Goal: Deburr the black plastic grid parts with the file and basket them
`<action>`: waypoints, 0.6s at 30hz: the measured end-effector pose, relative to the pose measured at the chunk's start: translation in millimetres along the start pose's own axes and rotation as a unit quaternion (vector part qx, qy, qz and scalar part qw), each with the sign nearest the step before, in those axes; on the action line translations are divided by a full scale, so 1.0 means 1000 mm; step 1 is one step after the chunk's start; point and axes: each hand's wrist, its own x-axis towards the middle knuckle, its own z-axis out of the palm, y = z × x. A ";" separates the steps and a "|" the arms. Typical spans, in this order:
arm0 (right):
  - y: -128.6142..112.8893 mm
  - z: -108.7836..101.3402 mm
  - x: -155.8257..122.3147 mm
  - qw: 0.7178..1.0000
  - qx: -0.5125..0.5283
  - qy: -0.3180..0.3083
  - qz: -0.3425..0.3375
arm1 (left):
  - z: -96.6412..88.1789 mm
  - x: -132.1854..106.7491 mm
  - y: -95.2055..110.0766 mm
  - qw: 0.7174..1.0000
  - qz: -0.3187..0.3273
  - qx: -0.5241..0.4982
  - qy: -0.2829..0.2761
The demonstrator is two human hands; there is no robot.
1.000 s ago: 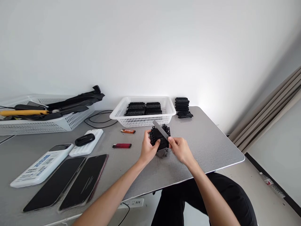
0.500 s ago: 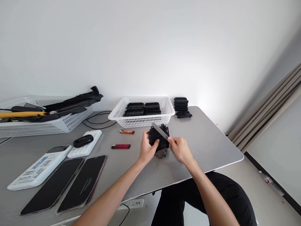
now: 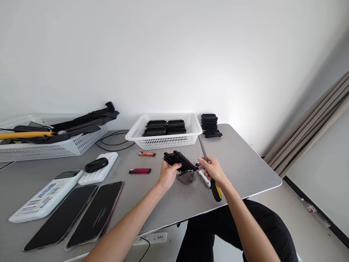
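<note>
My left hand point(image 3: 168, 174) is closed around a black plastic piece with toothed edges point(image 3: 180, 161), held tilted just above the table. In my right hand point(image 3: 212, 170) is a flat metal file point(image 3: 203, 150) with a black and yellow handle point(image 3: 216, 191), its blade pointing up and away from me. Blade and plastic piece are apart. The right fingertips are close to the right end of the piece; whether they touch it I cannot tell. Beneath the piece lies a crumpled grey cloth point(image 3: 187, 177). A white and blue object point(image 3: 204, 177) lies partly hidden under my right hand.
A white basket point(image 3: 166, 143) holds several similar black pieces; more are stacked point(image 3: 209, 123) beside it. Two lighters, orange point(image 3: 147, 154) and red point(image 3: 140, 170), lie left. Further left are phones point(image 3: 95, 214), power banks point(image 3: 49, 198) and a basket of tools point(image 3: 68, 147).
The file has come off the black piece and swung upright to the right. The piece has turned more edge-on and sits slightly lower. The white and blue object is now visible.
</note>
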 end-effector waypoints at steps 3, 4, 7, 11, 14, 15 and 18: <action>0.004 0.005 0.001 0.997 0.037 -0.059 0.045 | 0.000 -0.001 0.009 0.996 0.000 -0.060 -0.068; 0.005 0.006 0.002 0.993 0.059 -0.080 0.055 | 0.000 -0.002 0.011 0.994 0.003 -0.071 -0.080; 0.006 0.009 0.002 0.983 0.131 -0.112 0.066 | 0.003 -0.003 0.015 0.994 0.002 -0.067 -0.081; 0.006 0.007 0.004 0.972 0.203 -0.095 0.066 | 0.004 -0.003 0.011 0.997 -0.010 -0.061 -0.052; 0.005 0.002 0.007 0.972 0.220 -0.061 0.048 | 0.001 -0.002 0.005 0.996 -0.052 -0.057 -0.032; 0.005 0.000 0.008 0.974 0.220 -0.044 0.035 | 0.000 -0.001 0.003 0.996 -0.067 -0.055 -0.026; 0.005 -0.005 0.009 0.978 0.209 0.014 -0.012 | -0.002 0.003 0.002 0.992 -0.098 -0.079 -0.017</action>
